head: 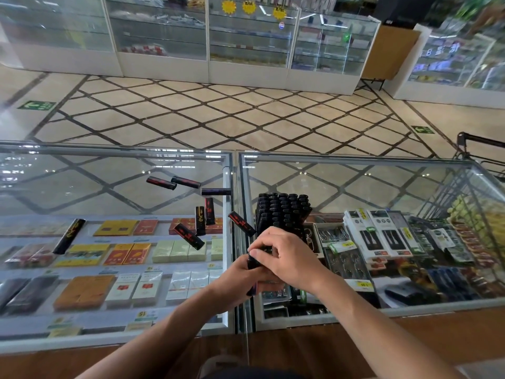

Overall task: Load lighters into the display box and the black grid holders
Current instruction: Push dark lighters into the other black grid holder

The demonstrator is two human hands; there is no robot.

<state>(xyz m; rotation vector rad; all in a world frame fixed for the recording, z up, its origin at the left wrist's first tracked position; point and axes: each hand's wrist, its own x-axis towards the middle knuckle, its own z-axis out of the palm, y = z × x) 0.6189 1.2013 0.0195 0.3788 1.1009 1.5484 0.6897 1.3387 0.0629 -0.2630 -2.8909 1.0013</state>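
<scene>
A black grid holder [282,214] packed with several upright black lighters stands on the right glass counter near its left edge. My left hand [240,277] grips the holder's near lower corner. My right hand [284,255] pinches a black lighter [252,262] at the holder's near row; most of that lighter is hidden by my fingers. Several loose black lighters with red or gold print lie on the left glass counter, among them one [188,236] near the holder, one [241,223] across the seam, and a long one [69,236] at the left.
Two glass counters [109,170] meet at a metal seam [235,214]; cigarette packs show under the left glass, packaged goods under the right. A shopping cart [475,154] stands at the far right. Tiled floor and tall glass cabinets lie beyond.
</scene>
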